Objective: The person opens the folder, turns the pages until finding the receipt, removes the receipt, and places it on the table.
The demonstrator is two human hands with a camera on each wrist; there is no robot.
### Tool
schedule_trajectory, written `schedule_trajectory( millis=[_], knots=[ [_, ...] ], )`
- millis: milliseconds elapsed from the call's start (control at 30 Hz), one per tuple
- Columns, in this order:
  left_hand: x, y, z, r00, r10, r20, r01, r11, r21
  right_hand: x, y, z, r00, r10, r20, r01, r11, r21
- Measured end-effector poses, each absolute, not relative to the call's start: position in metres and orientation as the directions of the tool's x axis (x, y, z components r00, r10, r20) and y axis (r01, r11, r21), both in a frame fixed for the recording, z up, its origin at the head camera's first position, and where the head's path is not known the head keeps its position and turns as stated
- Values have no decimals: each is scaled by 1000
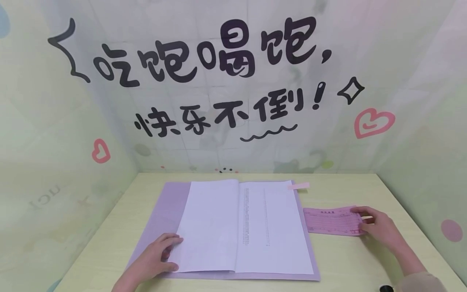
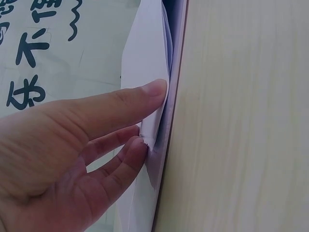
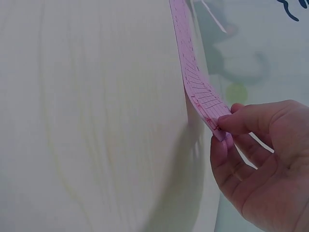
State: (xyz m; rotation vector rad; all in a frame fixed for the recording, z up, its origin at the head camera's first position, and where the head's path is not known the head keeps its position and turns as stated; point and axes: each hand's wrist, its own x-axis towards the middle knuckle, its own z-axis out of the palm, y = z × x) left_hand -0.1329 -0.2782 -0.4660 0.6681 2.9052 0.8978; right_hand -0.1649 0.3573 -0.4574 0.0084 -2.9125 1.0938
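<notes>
A lilac folder (image 1: 171, 202) lies spread on the table with white sheets (image 1: 209, 227) inside, the right-hand page (image 1: 273, 227) bearing narrow columns of small print. My left hand (image 1: 155, 259) rests at the lower left edge of the sheets, thumb and fingers apart; in the left wrist view the thumb (image 2: 154, 89) presses on the white paper near its edge. My right hand (image 1: 381, 229) pinches the right end of a pink printed form (image 1: 332, 221) between thumb and fingers. That end bends up off the table in the right wrist view, while the form's left end meets the folder's right edge.
A pale pink tab (image 1: 300, 186) sticks out from the upper right of the pages. A small black object (image 1: 386, 288) shows at the bottom edge by the right sleeve (image 1: 421, 282). Printed curtain-like walls (image 1: 219, 158) enclose the wooden table (image 1: 346, 259) at the back and sides.
</notes>
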Motion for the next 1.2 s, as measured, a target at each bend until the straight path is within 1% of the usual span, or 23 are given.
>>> schedule_trajectory(
  millis=[167,333,433,567,800,900,1000,1200],
  knots=[
    [-131,-278,-466,-901,419,111,408,732,545,-166,362,-459,-1000,2,16,-9,774,-634],
    [-131,-278,-465,-900,422,109,409,732,545,-170,366,-461,-999,-2,-35,21,765,-643],
    [-131,-278,-465,-902,416,114,412,752,515,-171,369,-463,-999,-15,-52,22,773,-633],
    [-132,-277,-465,-907,405,116,410,783,467,-174,374,-465,-997,-48,-56,-4,793,-609],
    [-134,-273,-465,-902,417,110,422,799,428,-177,381,-468,-995,-98,-33,-64,835,-546],
    [-134,-273,-466,-904,412,110,417,801,429,-178,381,-468,-993,-110,-34,-75,839,-540],
    [-133,-275,-466,-905,412,109,414,787,457,-178,381,-468,-993,-117,-29,-83,836,-542],
    [-133,-275,-465,-906,409,107,408,778,477,-177,380,-467,-995,-100,-13,-79,851,-518]
  ],
)
